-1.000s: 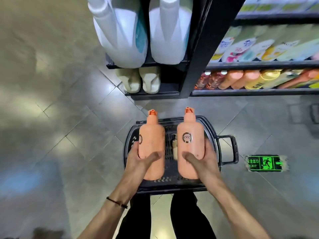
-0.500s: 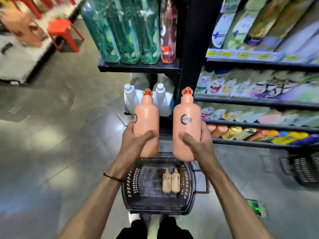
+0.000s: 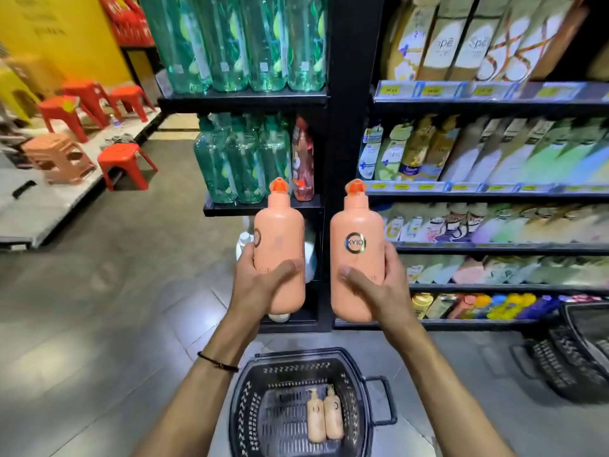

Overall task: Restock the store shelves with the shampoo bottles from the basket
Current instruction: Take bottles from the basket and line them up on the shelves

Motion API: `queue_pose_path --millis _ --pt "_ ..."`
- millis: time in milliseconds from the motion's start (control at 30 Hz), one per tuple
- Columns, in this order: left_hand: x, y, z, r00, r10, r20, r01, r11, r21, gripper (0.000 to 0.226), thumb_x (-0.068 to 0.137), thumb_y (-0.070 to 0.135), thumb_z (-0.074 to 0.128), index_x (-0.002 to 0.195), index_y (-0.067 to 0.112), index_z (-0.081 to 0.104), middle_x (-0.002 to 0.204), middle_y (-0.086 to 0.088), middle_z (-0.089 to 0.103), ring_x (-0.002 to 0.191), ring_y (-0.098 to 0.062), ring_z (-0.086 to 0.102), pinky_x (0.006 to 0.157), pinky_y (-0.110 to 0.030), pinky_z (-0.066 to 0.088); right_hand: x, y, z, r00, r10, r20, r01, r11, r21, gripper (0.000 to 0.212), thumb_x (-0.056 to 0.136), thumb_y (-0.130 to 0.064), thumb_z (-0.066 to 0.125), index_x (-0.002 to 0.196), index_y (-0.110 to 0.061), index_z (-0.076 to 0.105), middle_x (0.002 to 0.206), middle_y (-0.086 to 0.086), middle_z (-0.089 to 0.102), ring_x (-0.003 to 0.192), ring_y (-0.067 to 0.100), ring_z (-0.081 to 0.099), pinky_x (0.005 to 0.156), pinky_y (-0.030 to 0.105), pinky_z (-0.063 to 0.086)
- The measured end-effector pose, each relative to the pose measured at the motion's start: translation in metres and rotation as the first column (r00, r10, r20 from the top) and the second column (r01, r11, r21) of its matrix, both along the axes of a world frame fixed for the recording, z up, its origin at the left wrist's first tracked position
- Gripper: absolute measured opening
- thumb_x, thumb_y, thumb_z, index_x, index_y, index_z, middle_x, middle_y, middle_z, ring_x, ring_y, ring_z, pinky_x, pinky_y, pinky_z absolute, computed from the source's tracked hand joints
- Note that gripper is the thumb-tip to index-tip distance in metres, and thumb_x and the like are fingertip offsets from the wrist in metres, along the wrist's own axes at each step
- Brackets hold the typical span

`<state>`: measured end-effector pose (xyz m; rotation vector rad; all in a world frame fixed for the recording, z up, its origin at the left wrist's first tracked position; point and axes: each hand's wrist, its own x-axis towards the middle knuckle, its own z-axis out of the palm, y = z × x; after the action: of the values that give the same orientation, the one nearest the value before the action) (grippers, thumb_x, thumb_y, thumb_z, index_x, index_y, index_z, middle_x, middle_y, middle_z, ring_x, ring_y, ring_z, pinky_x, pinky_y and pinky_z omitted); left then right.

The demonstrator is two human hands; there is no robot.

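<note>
At 12 o'clock, L hand (image 3: 260, 285) clamps L shampoo bottle (image 3: 280, 239), R hand (image 3: 379, 285) clamps R shampoo bottle (image 3: 356, 225); carry step, next prob. needs a gap on shelves (image 3: 494, 247), 3 o'clock.

**Shelves packed ahead, open floor to the left**

The right shelves (image 3: 494, 248) seem filled edge to edge, though blur may hide gaps. A black upright post (image 3: 349, 127) stands behind the held right bottle (image 3: 357, 275). Green bottles (image 3: 237, 44) crowd the bay behind the left bottle (image 3: 280, 239). Bare floor (image 3: 115, 291) opens leftward. One basket (image 3: 244, 407) sits below the arms, a second basket (image 3: 560, 367) at lower right.
</note>
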<state>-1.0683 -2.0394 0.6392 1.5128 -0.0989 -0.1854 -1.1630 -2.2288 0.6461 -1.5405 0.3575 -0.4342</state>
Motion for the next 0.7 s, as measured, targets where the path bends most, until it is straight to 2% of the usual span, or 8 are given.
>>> queue_pose_path --millis 100,233,367,500,600,700 --pt "-0.006 -0.003 0.025 0.998 -0.034 0.046 0.035 0.999 -0.021 0.076 0.052 0.042 0.088 0.119 0.019 0.060 0.100 -0.003 0.075 0.083 -0.019 0.074 0.061 -0.030 0.059 -0.009 -0.001 0.024 0.998 -0.018 0.057 0.019 1.000 -0.019 0.068 0.057 -0.048 0.086 0.112 -0.023 0.055 0.100 0.000 0.073 0.087 0.017 0.071 0.067 0.032 0.058" --pt "-0.011 -0.017 0.060 0.987 -0.057 0.150 0.061 0.998 -0.020 0.067 0.055 0.036 0.089 0.114 0.022 0.059 0.101 -0.003 0.073 0.081 -0.013 0.072 0.063 -0.031 0.060 -0.020 -0.010 0.052 0.989 -0.042 0.144 0.048 0.998 -0.043 0.071 0.058 -0.046 0.086 0.117 -0.021 0.056 0.100 -0.001 0.073 0.087 0.015 0.071 0.068 0.029 0.058" --pt "-0.022 -0.040 0.089 0.966 -0.056 0.252 0.053 0.998 0.017 0.072 0.047 0.048 0.087 0.109 0.027 0.057 0.099 0.003 0.069 0.079 -0.006 0.069 0.063 -0.026 0.057 -0.030 -0.032 0.071 0.977 -0.048 0.210 0.062 0.996 -0.060 0.066 0.059 -0.047 0.086 0.115 -0.026 0.057 0.100 -0.002 0.074 0.089 0.016 0.072 0.069 0.027 0.057" --pt "-0.035 -0.079 0.106 0.947 -0.036 0.318 0.023 0.999 0.043 0.079 0.042 0.049 0.088 0.109 0.024 0.055 0.101 0.001 0.068 0.082 -0.010 0.067 0.065 -0.027 0.055 -0.042 -0.071 0.086 0.961 -0.064 0.270 0.082 0.995 -0.058 0.055 0.058 -0.046 0.086 0.104 -0.038 0.059 0.099 -0.001 0.074 0.086 0.016 0.072 0.068 0.030 0.058" --pt "-0.045 -0.118 0.109 0.935 -0.028 0.354 0.011 0.999 0.048 0.075 0.046 0.040 0.091 0.110 0.024 0.054 0.101 0.003 0.067 0.077 0.001 0.065 0.064 -0.020 0.054 -0.052 -0.113 0.093 0.946 -0.102 0.308 0.126 0.990 -0.061 0.062 0.056 -0.048 0.086 0.109 -0.031 0.058 0.100 0.002 0.074 0.088 0.019 0.072 0.072 0.036 0.059" --pt "-0.061 -0.175 0.112 0.920 -0.010 0.391 -0.009 0.999 0.048 0.069 0.048 0.036 0.092 0.105 0.024 0.054 0.097 0.004 0.066 0.072 0.007 0.061 0.062 -0.015 0.051 -0.065 -0.171 0.097 0.934 -0.108 0.342 0.140 0.988 -0.071 0.061 0.057 -0.047 0.085 0.107 -0.025 0.058 0.096 -0.001 0.074 0.083 0.014 0.071 0.066 0.028 0.056"
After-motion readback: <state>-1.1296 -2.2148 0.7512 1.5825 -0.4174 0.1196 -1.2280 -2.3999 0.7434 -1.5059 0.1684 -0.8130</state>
